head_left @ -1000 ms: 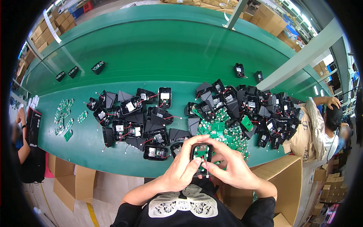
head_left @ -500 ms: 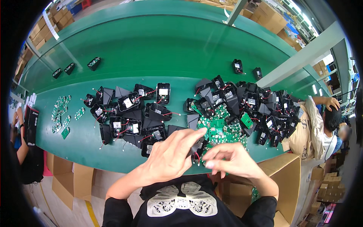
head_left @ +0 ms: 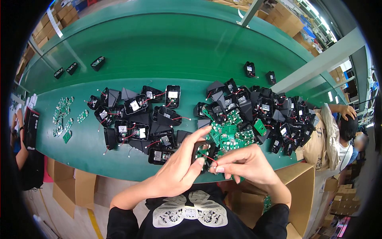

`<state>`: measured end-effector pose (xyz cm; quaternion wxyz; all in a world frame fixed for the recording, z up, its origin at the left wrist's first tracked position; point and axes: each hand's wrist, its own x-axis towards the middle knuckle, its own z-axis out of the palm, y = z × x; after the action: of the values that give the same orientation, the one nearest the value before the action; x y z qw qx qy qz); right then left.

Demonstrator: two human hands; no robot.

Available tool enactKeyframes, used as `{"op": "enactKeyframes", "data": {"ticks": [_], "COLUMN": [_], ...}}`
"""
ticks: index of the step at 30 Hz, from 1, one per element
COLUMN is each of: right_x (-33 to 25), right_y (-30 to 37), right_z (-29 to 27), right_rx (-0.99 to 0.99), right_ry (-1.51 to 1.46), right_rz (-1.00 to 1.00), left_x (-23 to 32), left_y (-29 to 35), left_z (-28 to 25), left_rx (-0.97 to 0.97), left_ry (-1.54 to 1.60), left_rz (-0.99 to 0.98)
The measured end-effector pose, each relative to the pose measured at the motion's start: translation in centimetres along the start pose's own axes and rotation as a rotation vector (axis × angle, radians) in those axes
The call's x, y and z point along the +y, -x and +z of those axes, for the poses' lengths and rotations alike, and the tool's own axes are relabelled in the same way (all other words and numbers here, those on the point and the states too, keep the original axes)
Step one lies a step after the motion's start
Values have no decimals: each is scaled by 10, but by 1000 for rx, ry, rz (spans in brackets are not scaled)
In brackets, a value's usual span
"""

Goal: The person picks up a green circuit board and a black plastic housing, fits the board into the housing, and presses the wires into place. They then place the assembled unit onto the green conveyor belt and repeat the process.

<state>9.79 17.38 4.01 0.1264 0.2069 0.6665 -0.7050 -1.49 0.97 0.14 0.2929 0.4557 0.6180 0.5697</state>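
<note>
My left hand (head_left: 179, 167) is closed round a black plastic housing (head_left: 201, 153), its thumb at the near rim. Inside the housing a bit of green board shows. A red wire (head_left: 209, 158) runs out of the housing to my right hand (head_left: 242, 163), whose thumb and forefinger pinch the wire's end. Just beyond my hands lies a heap of green circuit boards (head_left: 232, 133). To the left of it, several black housings with red and black wires (head_left: 139, 132) stand in a loose group. A bigger pile of such housings (head_left: 264, 106) lies to the right.
Loose boards (head_left: 61, 115) lie on the green table's left part. A few housings, among them one at left (head_left: 98, 63), sit on the green surface farther back. An open carton (head_left: 294, 191) stands by my right arm. Another person (head_left: 344, 131) is at the right, beside a sack.
The housing in my left hand has tilted so that its inside shows. My right fingers have closed on the wire's end. The view has shifted slightly.
</note>
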Motion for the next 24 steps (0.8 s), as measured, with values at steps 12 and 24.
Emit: {"op": "enactKeyframes", "data": {"ticks": [12,24], "right_x": [29,32], "right_y": [1,2], "right_z": [7,9], "right_rx": [230,342], "right_ry": [372,587], "right_rz": [-659,-852], "left_x": [7,6], "left_y": [10,9], "left_z": [17,17], "left_rx": [-174,-153], "left_ry": [590,392], "left_rz": [-243,-89]}}
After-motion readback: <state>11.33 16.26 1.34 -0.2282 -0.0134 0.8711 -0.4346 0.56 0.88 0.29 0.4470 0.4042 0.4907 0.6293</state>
